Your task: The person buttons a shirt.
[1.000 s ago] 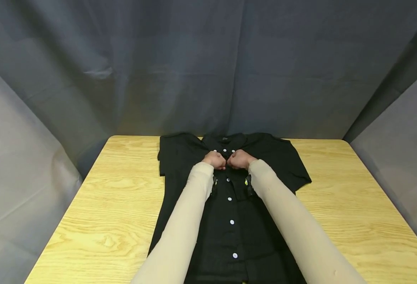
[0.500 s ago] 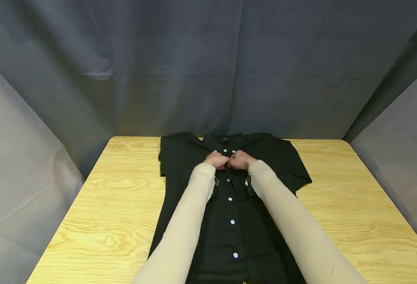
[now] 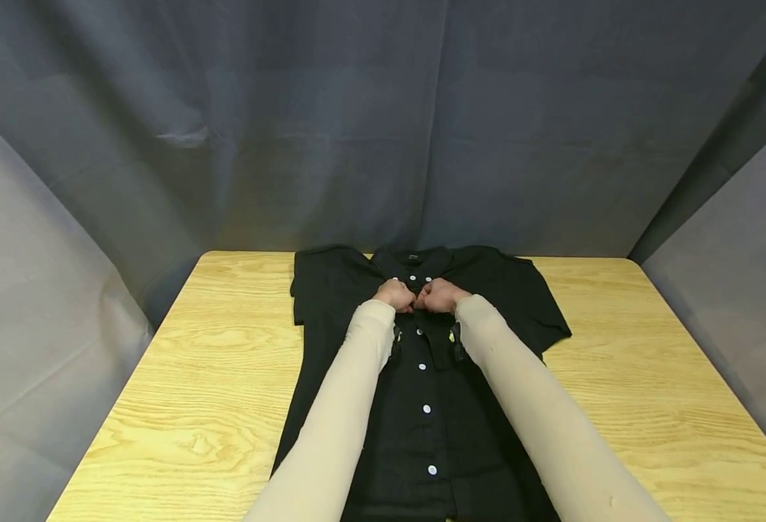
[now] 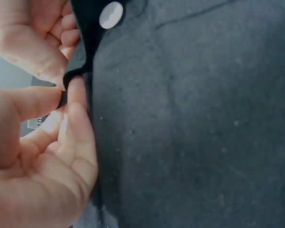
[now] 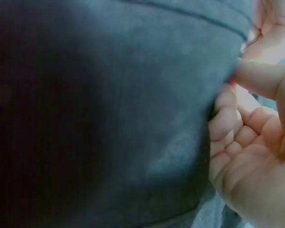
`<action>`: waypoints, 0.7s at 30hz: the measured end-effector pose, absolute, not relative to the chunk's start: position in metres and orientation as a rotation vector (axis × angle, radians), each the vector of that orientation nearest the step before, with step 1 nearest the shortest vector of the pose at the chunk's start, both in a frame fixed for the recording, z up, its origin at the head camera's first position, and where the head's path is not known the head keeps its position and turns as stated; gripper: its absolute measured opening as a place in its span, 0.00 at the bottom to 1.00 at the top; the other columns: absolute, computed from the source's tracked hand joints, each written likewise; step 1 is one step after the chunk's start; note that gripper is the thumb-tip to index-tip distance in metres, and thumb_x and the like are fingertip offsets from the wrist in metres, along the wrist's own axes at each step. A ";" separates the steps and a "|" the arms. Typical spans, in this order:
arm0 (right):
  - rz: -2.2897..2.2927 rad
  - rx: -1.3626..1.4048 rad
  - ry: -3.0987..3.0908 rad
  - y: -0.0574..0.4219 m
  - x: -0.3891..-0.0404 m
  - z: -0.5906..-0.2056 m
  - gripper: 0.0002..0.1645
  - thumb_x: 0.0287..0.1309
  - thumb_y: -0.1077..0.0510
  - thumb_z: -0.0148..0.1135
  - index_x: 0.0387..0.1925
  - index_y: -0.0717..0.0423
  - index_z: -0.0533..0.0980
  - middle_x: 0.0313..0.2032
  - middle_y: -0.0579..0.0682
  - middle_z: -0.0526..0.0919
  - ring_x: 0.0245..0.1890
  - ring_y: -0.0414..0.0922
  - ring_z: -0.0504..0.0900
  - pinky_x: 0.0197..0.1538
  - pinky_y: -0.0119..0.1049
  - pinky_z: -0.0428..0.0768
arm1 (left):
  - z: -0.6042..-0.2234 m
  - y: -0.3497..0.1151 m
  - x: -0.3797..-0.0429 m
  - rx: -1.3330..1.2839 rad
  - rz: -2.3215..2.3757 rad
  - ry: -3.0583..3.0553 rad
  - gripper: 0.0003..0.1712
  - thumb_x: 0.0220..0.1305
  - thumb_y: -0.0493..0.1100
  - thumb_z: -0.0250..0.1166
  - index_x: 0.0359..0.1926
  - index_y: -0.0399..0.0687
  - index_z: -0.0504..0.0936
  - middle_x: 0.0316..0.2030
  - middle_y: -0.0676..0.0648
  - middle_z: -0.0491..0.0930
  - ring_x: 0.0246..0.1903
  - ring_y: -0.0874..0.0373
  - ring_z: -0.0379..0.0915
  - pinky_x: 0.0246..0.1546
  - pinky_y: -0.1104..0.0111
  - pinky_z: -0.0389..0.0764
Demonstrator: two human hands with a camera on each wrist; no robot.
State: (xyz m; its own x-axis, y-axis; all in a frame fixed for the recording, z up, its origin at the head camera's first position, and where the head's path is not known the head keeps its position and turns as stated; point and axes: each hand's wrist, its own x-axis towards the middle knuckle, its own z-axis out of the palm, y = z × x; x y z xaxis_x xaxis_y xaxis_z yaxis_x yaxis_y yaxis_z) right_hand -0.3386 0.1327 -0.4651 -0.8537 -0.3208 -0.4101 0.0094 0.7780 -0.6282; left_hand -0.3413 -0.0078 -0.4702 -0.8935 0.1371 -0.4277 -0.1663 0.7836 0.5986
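A black short-sleeved button-up shirt (image 3: 389,420) lies face up, its collar toward the far table edge. My left hand (image 3: 394,294) and right hand (image 3: 442,295) meet at the upper front placket, just below the collar. In the left wrist view, the left thumb and forefinger pinch the black fabric edge, with the right hand (image 4: 38,38) close above. A white button (image 4: 111,15) shows beside them. The right wrist view has the right hand (image 5: 256,156) pinching the shirt's fabric edge between thumb and curled fingers. The button between the hands is hidden in the head view.
Several white buttons run down the shirt front, one of them low (image 3: 431,470). A light wood table (image 3: 213,377) extends to both sides. Dark grey cloth (image 3: 331,130) hangs behind the far edge, and paler cloth panels (image 3: 37,326) flank the table.
The fingers shift slightly at the placket: the left hand's fingertips reached a little right half a second ago and are back now. The shirt stays in place.
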 end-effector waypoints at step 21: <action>-0.919 -0.299 2.510 0.132 -0.338 -0.470 0.05 0.58 0.60 0.59 0.27 0.56 0.76 0.24 0.46 0.74 0.25 0.43 0.70 0.30 0.32 0.67 | -0.482 -0.010 -0.348 0.025 0.894 2.572 0.15 0.62 0.43 0.58 0.22 0.44 0.85 0.19 0.50 0.82 0.20 0.61 0.77 0.25 0.73 0.73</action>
State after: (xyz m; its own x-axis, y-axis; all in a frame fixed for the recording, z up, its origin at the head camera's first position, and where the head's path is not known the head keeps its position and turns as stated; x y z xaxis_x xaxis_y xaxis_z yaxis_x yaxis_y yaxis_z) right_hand -0.3384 0.1319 -0.4696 -0.8762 -0.3464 -0.3350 -0.0482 0.7546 -0.6544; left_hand -0.3478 -0.0103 -0.4822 -0.9134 0.1500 -0.3784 -0.1172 0.7933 0.5974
